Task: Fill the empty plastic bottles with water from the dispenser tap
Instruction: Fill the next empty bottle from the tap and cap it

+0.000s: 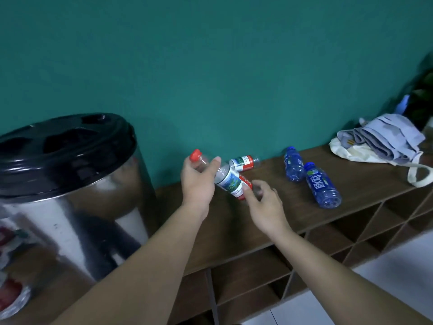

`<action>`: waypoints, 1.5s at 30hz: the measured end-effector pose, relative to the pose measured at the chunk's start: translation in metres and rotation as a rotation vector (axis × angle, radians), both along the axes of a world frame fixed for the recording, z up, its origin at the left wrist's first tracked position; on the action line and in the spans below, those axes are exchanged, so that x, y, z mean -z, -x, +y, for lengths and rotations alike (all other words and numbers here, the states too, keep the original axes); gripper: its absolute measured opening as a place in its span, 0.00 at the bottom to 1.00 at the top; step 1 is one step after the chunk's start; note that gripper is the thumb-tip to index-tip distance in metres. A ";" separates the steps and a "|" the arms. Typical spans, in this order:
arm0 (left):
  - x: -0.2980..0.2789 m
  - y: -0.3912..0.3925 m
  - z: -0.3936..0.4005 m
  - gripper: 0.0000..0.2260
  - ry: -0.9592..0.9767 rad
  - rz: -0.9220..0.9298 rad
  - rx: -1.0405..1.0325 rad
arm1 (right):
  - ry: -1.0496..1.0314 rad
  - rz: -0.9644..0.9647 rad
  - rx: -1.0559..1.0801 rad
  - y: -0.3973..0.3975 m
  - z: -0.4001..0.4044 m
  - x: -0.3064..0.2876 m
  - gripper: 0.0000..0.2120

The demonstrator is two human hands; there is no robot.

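Note:
My left hand (198, 181) grips the neck end of a clear plastic bottle (230, 181) with a red cap and a red, white and green label, tilted above the wooden shelf top (269, 221). My right hand (262, 202) holds the bottle's bottom end with curled fingers. A second red-labelled bottle (244, 163) lies on its side by the wall. Two blue bottles (293, 164) (322, 185) lie further right. The steel water dispenser (70, 191) with a black lid stands at the left; its tap is not visible.
A grey cloth and a cream tote bag (379, 144) lie at the shelf's right end, beside a plant (424, 97). Open cubby holes (257, 277) run under the shelf top. The teal wall stands directly behind. Blurred red items sit at the lower left.

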State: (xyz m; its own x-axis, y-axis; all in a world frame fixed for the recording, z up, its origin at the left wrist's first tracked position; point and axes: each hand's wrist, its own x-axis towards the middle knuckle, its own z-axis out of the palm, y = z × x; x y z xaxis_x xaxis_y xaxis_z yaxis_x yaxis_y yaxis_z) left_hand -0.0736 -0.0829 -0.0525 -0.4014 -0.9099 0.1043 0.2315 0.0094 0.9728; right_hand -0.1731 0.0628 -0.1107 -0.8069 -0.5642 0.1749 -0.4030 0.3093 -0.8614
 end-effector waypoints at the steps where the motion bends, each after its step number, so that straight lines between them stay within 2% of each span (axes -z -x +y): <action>1: -0.008 -0.013 0.008 0.20 0.022 -0.002 0.026 | 0.018 -0.005 -0.036 -0.014 0.005 -0.006 0.22; 5: -0.032 -0.084 0.042 0.23 0.059 0.007 0.143 | 0.036 0.039 -0.171 -0.073 0.031 -0.026 0.18; 8: -0.046 -0.149 0.066 0.27 0.163 -0.024 0.192 | -0.036 0.193 -0.159 -0.112 0.050 -0.042 0.29; 11: -0.054 -0.209 0.089 0.25 0.211 -0.055 0.188 | 0.054 0.114 -0.196 -0.148 0.053 -0.068 0.34; 14: -0.056 -0.260 0.100 0.21 0.273 -0.108 0.177 | 0.180 0.051 -0.322 -0.189 0.045 -0.097 0.30; 18: -0.057 -0.310 0.113 0.19 0.312 -0.149 0.210 | 0.260 0.244 -0.480 -0.240 0.036 -0.138 0.23; 20: -0.055 -0.325 0.114 0.19 0.353 -0.161 0.204 | 0.268 0.382 -0.501 -0.259 0.030 -0.153 0.22; 22: -0.052 -0.336 0.112 0.22 0.416 -0.193 0.172 | 0.248 0.437 -0.505 -0.270 0.025 -0.162 0.25; 27: -0.041 -0.352 0.106 0.29 0.579 -0.412 0.022 | 0.167 0.466 -0.510 -0.279 0.011 -0.170 0.31; 30: -0.033 -0.357 0.102 0.33 0.661 -0.511 -0.085 | 0.157 0.506 -0.521 -0.279 0.004 -0.171 0.29; 32: -0.026 -0.362 0.099 0.34 0.670 -0.555 -0.112 | 0.175 0.448 -0.545 -0.278 0.002 -0.170 0.27; 34: -0.019 -0.366 0.096 0.31 0.643 -0.562 -0.081 | 0.171 0.440 -0.594 -0.276 0.003 -0.166 0.24; 36: -0.018 -0.372 0.091 0.29 0.574 -0.493 0.030 | 0.165 0.477 -0.666 -0.274 0.004 -0.163 0.16; 39: -0.018 -0.382 0.078 0.31 0.505 -0.436 0.172 | 0.121 0.545 -0.815 -0.262 0.006 -0.163 0.09; 42: -0.012 -0.387 0.071 0.34 0.541 -0.525 0.149 | -0.003 0.683 -0.844 -0.252 0.006 -0.161 0.13; 45: -0.005 -0.385 0.075 0.34 0.682 -0.662 0.011 | -0.065 0.689 -0.671 -0.255 0.004 -0.151 0.25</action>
